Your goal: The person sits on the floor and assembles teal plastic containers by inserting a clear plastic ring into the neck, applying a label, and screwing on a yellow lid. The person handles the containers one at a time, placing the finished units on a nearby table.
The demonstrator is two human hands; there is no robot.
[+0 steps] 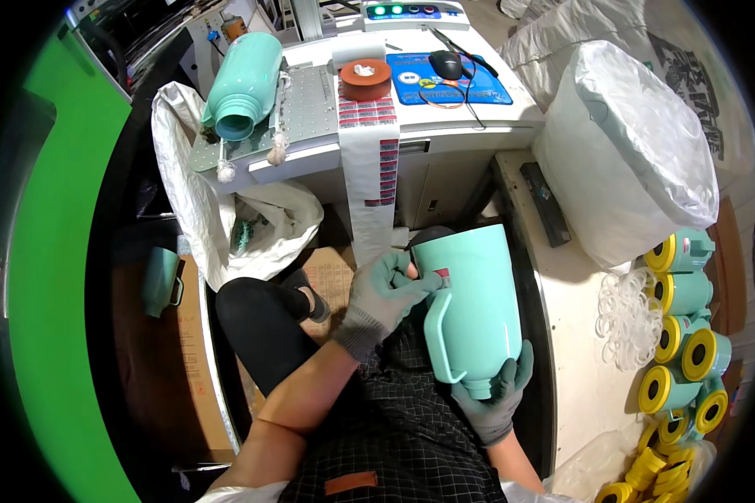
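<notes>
A mint-green handled jug (pixel 478 293) lies across my lap, its narrow neck toward me and its handle on the left. My gloved right hand (pixel 497 401) is closed around the neck end and supports it from below. At the jug's upper left side, my gloved left hand (pixel 387 289) is closed in a pinch, its fingertips at a small red sticker (pixel 442 275) against the jug. Whether the sticker lies fully flat is hard to see. A white strip with rows of red stickers (pixel 384 172) hangs from the worktable just beyond my left hand.
A brown tape roll (pixel 366 80) sits on the strip. Another green jug (pixel 245 84) lies on the perforated plate at the far left. To the right are a white sack (pixel 621 151), a dark bar (pixel 545 204), clear rings (pixel 627 323) and several yellow-rimmed green pieces (pixel 679 293).
</notes>
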